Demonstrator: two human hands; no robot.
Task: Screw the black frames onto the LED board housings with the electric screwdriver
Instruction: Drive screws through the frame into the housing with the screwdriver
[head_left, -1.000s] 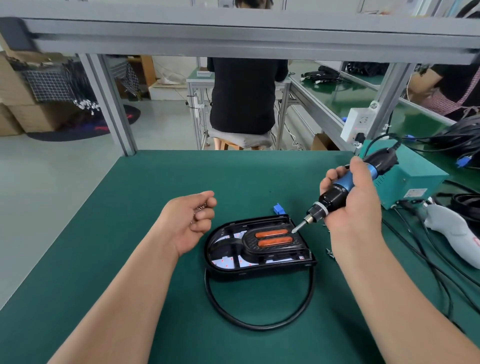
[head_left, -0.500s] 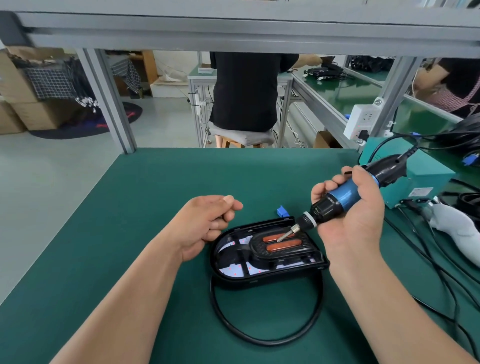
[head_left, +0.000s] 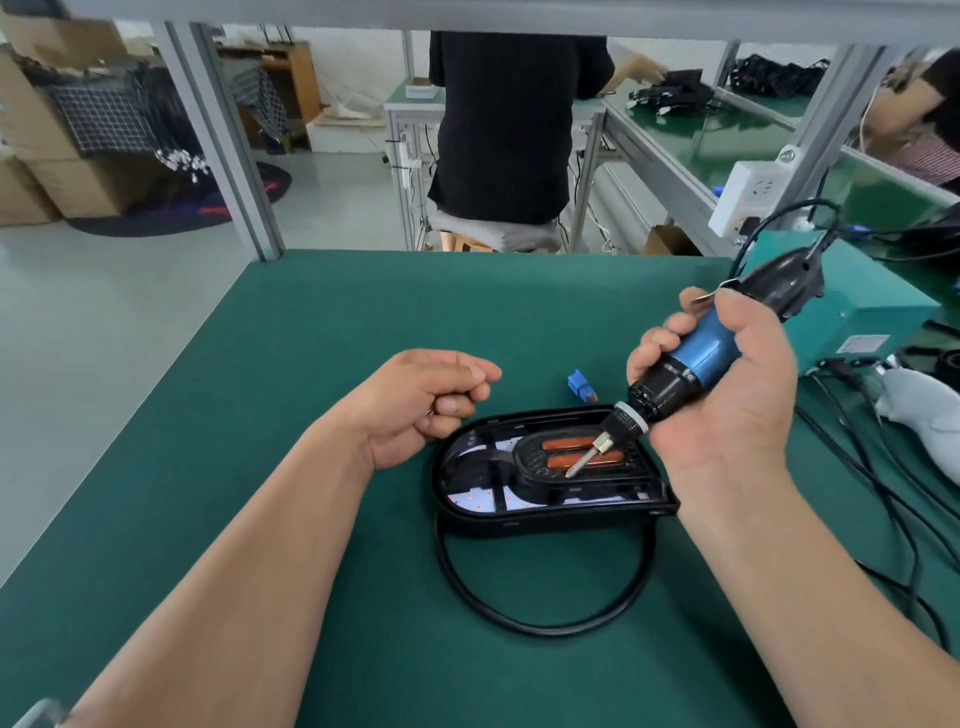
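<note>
Green mat (head_left: 311, 338); right hand (head_left: 727, 410) grips screwdriver (head_left: 701, 353) over housing (head_left: 550, 517); left hand (head_left: 410, 405) curled alongside, contents unclear.

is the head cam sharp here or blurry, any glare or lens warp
Head view: mostly sharp at the centre, with the screwdriver bit and the housing crisp; the screwdriver's black rear end smears slightly. Head view: wide-angle warp leans the post and splays the table edges. Head view: light is soft and even, with only a mild sheen on the blue barrel.
</note>
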